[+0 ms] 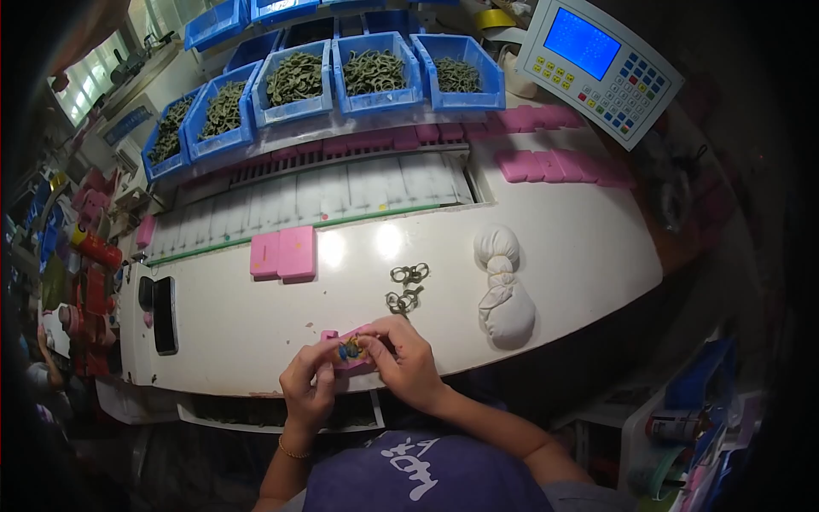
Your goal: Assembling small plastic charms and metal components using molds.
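We hold the small pink block (362, 369) between our left hand (309, 381) and right hand (411, 362), fingers of both closed on it, its long axis seemingly running crosswise, with loose green rings (404, 300) just beyond, nearer the right.

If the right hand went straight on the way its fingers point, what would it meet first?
The right hand would first meet the pink piece at its fingertips, apparently already touching it; the left hand lies just beyond, though exact depth is unclear.
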Available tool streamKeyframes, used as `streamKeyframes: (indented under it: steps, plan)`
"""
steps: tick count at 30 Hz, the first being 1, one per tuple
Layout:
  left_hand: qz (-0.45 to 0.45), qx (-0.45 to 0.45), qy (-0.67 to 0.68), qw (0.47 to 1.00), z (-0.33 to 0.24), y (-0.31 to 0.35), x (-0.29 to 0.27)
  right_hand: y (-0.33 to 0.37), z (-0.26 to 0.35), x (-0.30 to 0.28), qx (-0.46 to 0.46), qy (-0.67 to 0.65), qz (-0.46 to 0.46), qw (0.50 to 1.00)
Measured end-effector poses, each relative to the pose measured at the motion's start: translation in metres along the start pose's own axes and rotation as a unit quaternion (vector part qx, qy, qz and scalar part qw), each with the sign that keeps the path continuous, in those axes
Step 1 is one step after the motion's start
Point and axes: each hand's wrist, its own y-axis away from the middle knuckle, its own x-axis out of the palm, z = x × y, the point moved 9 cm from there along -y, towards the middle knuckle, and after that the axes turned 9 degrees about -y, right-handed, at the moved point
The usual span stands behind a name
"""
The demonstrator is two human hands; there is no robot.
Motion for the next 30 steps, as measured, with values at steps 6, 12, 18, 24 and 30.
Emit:
streamKeyframes:
  steps: [6,12,18,24,30]
  plan:
    - [0.002,-0.012,-0.053,0.998,-0.008,0.003,0.006,-0.030,0.000,0.002,-0.041,0.107,-0.055,0.992]
    - [-0.028,0.006,-0.081,0.996,0.006,0.014,-0.004,-0.006,0.005,0.011,0.006,0.240,0.026,0.970]
    - [-0.066,-0.119,0.155,0.978,0.033,0.018,-0.010,0.020,-0.019,0.030,0.189,-0.114,0.130,0.967]
    - [0.021,-0.057,0.341,0.938,0.002,-0.003,0.020,0.037,0.003,0.044,0.102,-0.199,0.141,0.964]
    - [-0.022,-0.285,0.634,0.719,0.040,-0.002,0.050,0.039,0.005,0.035,0.091,-0.066,0.098,0.989]
